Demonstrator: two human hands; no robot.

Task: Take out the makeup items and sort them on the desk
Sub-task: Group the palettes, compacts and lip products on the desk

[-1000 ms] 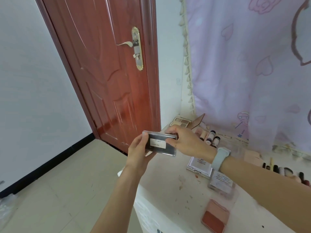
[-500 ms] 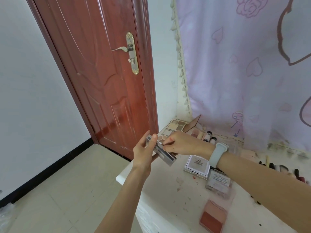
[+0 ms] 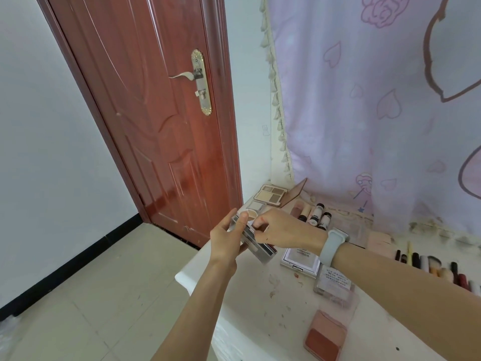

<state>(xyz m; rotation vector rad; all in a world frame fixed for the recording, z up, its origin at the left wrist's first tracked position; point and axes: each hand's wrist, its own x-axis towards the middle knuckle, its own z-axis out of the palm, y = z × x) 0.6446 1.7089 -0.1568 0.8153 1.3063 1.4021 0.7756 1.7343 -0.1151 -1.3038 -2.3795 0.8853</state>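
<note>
Presently, item one: slim clear-cased palette [image 3: 256,239], held above the near-left corner of the white surface [image 3: 286,321], tilted on its edge; left hand [image 3: 226,242] grips its left end, thumb on top, fingers curled beneath; right hand [image 3: 283,230] pinches its upper edge with closed fingers [image 3: 256,224], wrist bearing a pale blue band [image 3: 333,247]. Just beyond the fingers: an open eyeshadow palette [image 3: 273,194] with lid raised, a small square compact [image 3: 256,205] before it, and a row of small bottles [image 3: 313,213] lying side by side. Under the right wrist: a white flat compact [image 3: 299,260]; nearer than that, a clear labelled case [image 3: 334,286], then a two-tone blush case [image 3: 325,334] closest to the viewer. Right of the forearm: brushes and sticks [image 3: 440,269] in a line, and a pink box [image 3: 378,241]. Behind: red-brown door [image 3: 156,113], lilac curtain [image 3: 377,100], tiled floor [image 3: 91,295].
</note>
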